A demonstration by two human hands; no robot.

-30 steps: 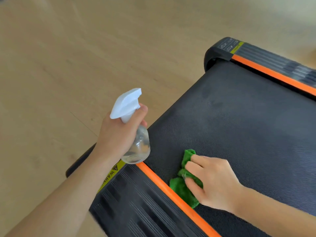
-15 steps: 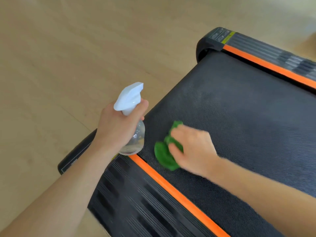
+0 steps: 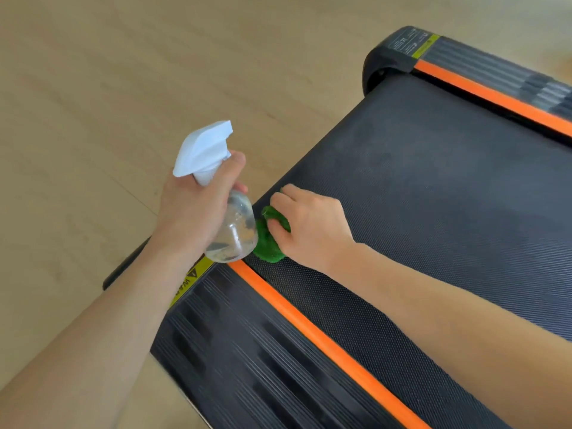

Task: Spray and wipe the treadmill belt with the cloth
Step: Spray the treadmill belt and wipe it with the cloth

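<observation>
The cloth (image 3: 268, 239) is bunched under the right hand (image 3: 309, 226) and pinched in its grip, pressed on the belt (image 3: 433, 187) at its end corner, just beside the orange strip (image 3: 322, 339). The bottle (image 3: 232, 230) is clasped by the left hand (image 3: 192, 212), held just beside the cloth. The wipe is best done with flat, even pressure in overlapping passes — corner and edge included. Most of the cloth is hidden by fingers; damp patches on the belt are hard to make out.
</observation>
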